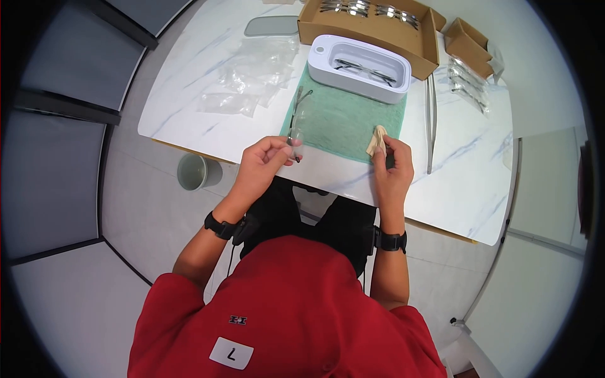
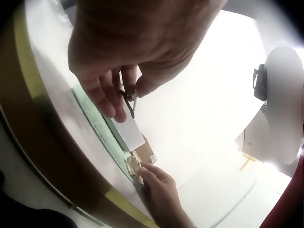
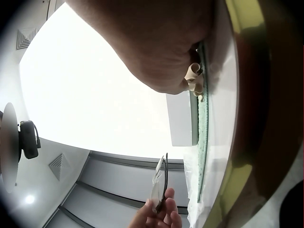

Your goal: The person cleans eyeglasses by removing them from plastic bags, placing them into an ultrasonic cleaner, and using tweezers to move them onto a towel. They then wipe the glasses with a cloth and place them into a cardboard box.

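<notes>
Near the front left of the green cloth (image 1: 353, 120), the left hand (image 1: 263, 165) pinches a pair of glasses (image 1: 295, 135) by one side, temples pointing away from the body. In the right wrist view the glasses (image 3: 160, 185) stand upright above the fingertips of the left hand (image 3: 159, 213). The right hand (image 1: 393, 169) pinches a crumpled beige cloth (image 1: 377, 142) over the green cloth's right front edge. That beige cloth (image 2: 133, 165) also shows in the left wrist view, held between thumb and fingers. The two hands are apart.
A white cleaner basin (image 1: 359, 90) holding glasses stands behind the green cloth. Further back is a cardboard box (image 1: 403, 47) with more glasses. Clear plastic bags (image 1: 252, 69) lie left; a long metallic strip (image 1: 430, 126) and bagged glasses (image 1: 467, 88) lie right. A bin (image 1: 198, 172) stands below.
</notes>
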`<action>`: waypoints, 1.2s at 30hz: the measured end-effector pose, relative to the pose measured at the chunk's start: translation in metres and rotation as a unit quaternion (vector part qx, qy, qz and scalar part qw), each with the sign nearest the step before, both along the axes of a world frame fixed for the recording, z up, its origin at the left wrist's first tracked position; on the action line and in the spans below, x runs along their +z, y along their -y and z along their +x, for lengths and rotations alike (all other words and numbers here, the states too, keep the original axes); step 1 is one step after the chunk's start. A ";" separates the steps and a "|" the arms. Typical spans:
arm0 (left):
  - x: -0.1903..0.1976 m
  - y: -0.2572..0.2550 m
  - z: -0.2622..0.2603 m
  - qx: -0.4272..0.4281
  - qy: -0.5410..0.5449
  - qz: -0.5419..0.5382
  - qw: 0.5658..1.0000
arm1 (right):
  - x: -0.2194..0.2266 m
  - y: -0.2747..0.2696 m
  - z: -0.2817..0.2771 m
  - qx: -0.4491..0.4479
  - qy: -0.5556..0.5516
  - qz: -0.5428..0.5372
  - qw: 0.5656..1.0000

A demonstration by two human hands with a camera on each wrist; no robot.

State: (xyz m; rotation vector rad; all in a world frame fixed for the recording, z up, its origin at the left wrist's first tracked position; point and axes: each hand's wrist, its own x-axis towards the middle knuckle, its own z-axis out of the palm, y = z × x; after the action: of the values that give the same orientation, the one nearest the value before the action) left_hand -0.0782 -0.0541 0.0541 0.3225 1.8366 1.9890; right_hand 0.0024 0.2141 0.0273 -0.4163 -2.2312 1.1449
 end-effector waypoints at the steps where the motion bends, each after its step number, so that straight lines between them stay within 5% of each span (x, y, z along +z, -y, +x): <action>1: -0.001 -0.001 0.001 -0.004 0.007 0.005 1.000 | 0.001 0.000 0.000 0.000 -0.001 -0.010 1.000; 7: -0.001 -0.011 0.013 -0.041 0.059 0.043 0.996 | 0.000 -0.001 0.004 -0.052 -0.099 0.135 0.984; 10: 0.002 -0.014 0.017 -0.076 0.092 0.073 0.990 | 0.007 0.005 0.010 -0.001 -0.125 0.152 0.980; 15: 0.008 -0.019 0.025 -0.123 0.141 0.110 0.976 | 0.016 0.034 0.016 0.106 -0.079 -0.063 0.989; 18: 0.010 -0.021 0.031 -0.148 0.147 0.112 0.972 | 0.018 0.049 0.016 0.181 0.001 -0.324 0.929; 21: 0.005 -0.017 0.036 -0.182 0.200 0.165 0.948 | 0.022 0.060 0.012 0.228 0.015 -0.454 0.861; 24: -0.004 -0.010 0.038 -0.216 0.260 0.238 0.910 | 0.035 0.064 0.012 0.293 0.069 -0.521 0.799; 28: -0.014 -0.006 0.038 -0.211 0.338 0.304 0.865 | 0.036 0.073 0.011 0.315 0.056 -0.547 0.774; 36: -0.026 -0.009 0.039 -0.221 0.344 0.291 0.865 | 0.048 0.081 0.004 0.251 0.103 -0.389 0.880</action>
State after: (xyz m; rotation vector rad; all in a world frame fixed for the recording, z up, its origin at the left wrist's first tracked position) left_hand -0.0395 -0.0453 0.0280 0.1446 0.6352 1.9185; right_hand 0.0065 0.1330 0.0749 -0.2703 -2.0080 2.3900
